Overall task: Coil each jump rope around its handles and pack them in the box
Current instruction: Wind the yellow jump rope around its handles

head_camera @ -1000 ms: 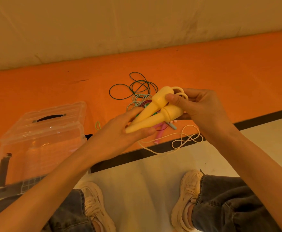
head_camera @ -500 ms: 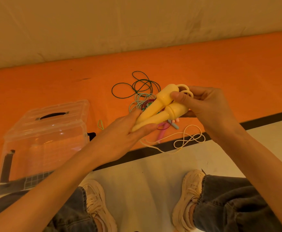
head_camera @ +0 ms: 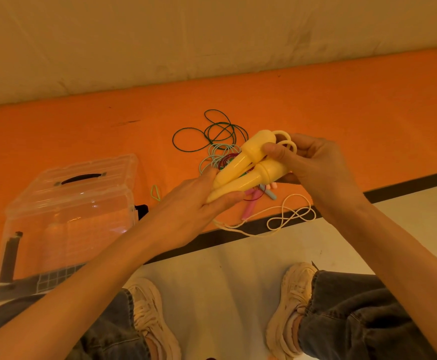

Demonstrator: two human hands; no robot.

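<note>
Head view looks down at two yellow jump rope handles [head_camera: 248, 167] held side by side at the centre of the frame, their wide ends up and to the right, their narrow ends down and to the left; the left hand [head_camera: 186, 211] comes in from the lower left and grips the narrow ends, thumb under them and fingers [head_camera: 209, 175] curled behind; the right hand [head_camera: 313, 165] comes in from the lower right and pinches the wide ends, its thumb pressed on top of the handles; small loops of the cream rope [head_camera: 290, 216] rise from the wide ends past the right hand's fingers [head_camera: 303, 142], and the rest of it hangs down and lies in loose curls across the black stripe [head_camera: 406, 188] at the lower right of centre; behind the handles, on the orange mat [head_camera: 82, 131], lies a tangle of other ropes: a dark green rope [head_camera: 212, 133] spread in loops, a pale green one [head_camera: 217, 152], a red one, with pink handles [head_camera: 249, 209] and a blue handle [head_camera: 270, 193] just below; a clear plastic box [head_camera: 66, 216] with its lid closed and a black carry handle [head_camera: 82, 178] stands at the left of the frame, well apart from the ropes; knees in dark jeans and pale sneakers [head_camera: 292, 302] fill the bottom edge.
</note>
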